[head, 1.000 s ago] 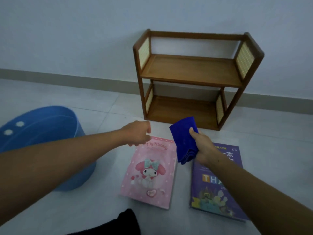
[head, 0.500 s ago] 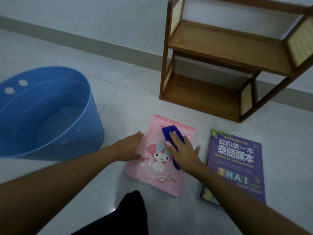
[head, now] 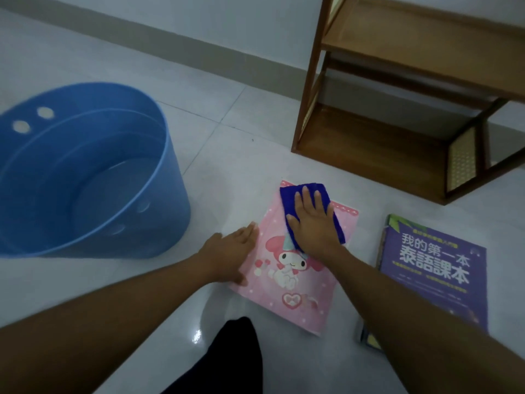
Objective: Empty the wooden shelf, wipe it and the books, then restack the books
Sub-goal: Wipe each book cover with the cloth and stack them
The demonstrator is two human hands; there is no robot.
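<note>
Glossy pale grey tiled floor (head: 85,294) fills most of the frame, thin grout lines (head: 221,125) crossing at upper centre. Pale blue-grey painted wall (head: 227,18) along the top, grey skirting strip (head: 170,45) running diagonally at its base. Light is dim; small glare spot (head: 196,334) on a tile at bottom centre.

floor (head: 241,132) (tiled) | blue tub (head: 170,194) L | pink bk (head: 298,302) ctr | purple bk (head: 431,268) R | shelf (head: 369,155)
</note>
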